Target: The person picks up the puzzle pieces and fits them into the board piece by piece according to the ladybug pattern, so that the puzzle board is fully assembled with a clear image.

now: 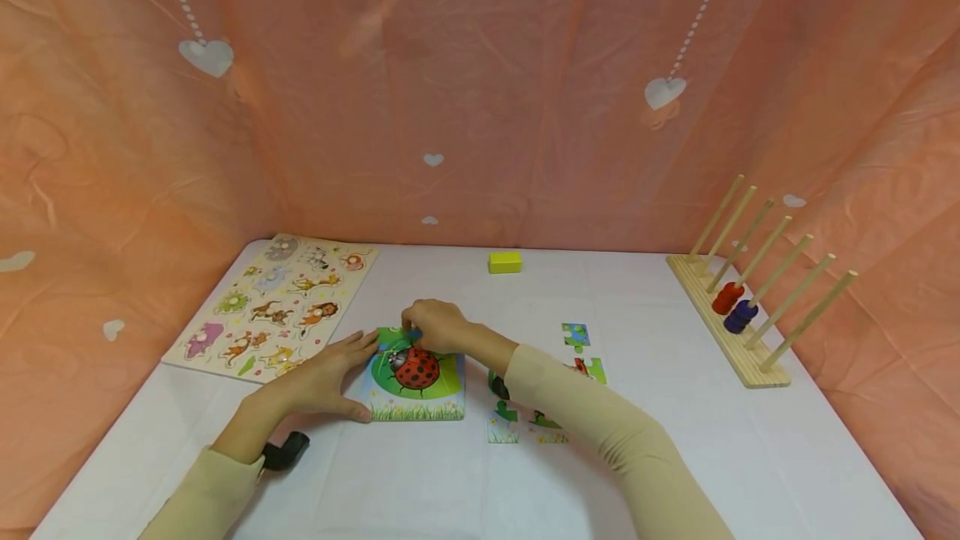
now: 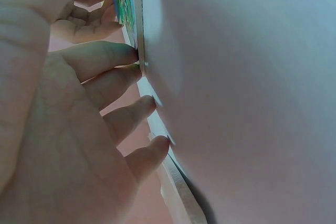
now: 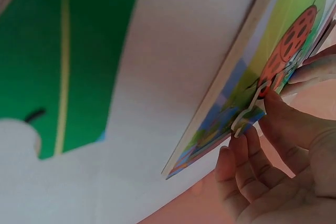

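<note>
White table: we see the play things laid out across it [image 1: 420, 482].
Animal board: far left, its shapes seated [image 1: 296, 300]; we find no hand on it.
Peg stand: right side, with red and purple rings [image 1: 753, 367], untouched.
Ladybird board: flat between both hands [image 1: 412, 404]. We cannot tell which parts are printed and which are fitted.
Left hand: fingers spread wide, resting along the board's left edge [image 1: 326, 373], pinching nothing.
Right hand: narrow pinch over the board's top edge [image 1: 442, 326].
Loose pieces: several lie right of the board [image 1: 576, 336], some partly behind the sleeve; we judge much is left.
Held piece: between right thumb and fingers [image 3: 251, 118], at the board's surface; we judge it not yet settled.
</note>
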A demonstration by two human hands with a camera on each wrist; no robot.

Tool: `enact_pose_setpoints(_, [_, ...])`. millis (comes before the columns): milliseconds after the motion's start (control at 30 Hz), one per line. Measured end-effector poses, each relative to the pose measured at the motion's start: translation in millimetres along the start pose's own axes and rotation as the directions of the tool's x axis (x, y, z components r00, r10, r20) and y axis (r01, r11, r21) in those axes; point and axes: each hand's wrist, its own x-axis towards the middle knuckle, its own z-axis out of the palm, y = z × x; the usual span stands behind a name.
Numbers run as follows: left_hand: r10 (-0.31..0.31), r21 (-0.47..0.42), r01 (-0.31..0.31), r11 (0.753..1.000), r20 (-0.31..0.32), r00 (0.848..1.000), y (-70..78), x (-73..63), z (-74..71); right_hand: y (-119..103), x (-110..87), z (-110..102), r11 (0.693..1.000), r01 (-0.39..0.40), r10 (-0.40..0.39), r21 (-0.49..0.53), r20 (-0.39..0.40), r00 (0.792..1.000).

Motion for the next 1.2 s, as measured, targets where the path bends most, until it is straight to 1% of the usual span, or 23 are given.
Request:
enact_pose_setpoints(167, [0.003,0.003,-0.003,1.000,-0.002,1.000,0.4,-0.4,-0.2,1.7,-2.0,0.0,1.000,0.023,-0.023,-0.010,-0.013,1.000])
enact_pose_setpoints(367, [0.001,0.007,-0.001,1.000,-0.003,1.000,0.7,-1.2,-1.0,2.9,-9.2,-2.1,0.994,0.053,-0.059,-0.096,-0.062,0.996])
enact_pose_setpoints(433, [0.002,0.010,-0.002,1.000,-0.004,1.000,0.0,-1.1,-0.8,2.8,-14.0,-2.7,0.990,0.059,-0.065,-0.126,-0.039,0.997])
enact_pose_setpoints(533, [0.005,0.016,-0.005,1.000,-0.004,1.000,-0.7,-0.4,-0.5,2.9,-24.1,-2.6,0.980,0.090,-0.081,-0.178,0.055,0.995])
enact_pose_setpoints(633, [0.004,0.019,-0.004,1.000,-0.003,1.000,-0.4,0.2,0.0,1.5,-35.9,0.0,0.972,0.130,-0.098,-0.197,0.163,0.982])
enact_pose_setpoints(700, [0.003,0.016,-0.003,1.000,-0.001,1.000,-0.1,0.2,0.1,0.0,-43.0,2.8,0.970,0.150,-0.110,-0.192,0.205,0.973])
enact_pose_setpoints(867, [0.001,0.009,-0.001,1.000,-0.004,1.000,-1.0,-0.1,0.6,-2.6,-53.7,10.9,0.965,0.174,-0.127,-0.195,0.231,0.965])
enact_pose_setpoints(1000, [0.003,0.005,-0.003,1.000,-0.005,1.000,-2.2,0.4,1.7,-4.2,-57.6,14.9,0.969,0.158,-0.109,-0.192,0.244,0.964])
enact_pose_setpoints(1200, [0.004,0.008,-0.004,1.000,-0.006,1.000,-2.7,0.5,2.8,-4.7,-58.1,18.4,0.970,0.144,-0.094,-0.194,0.245,0.965])
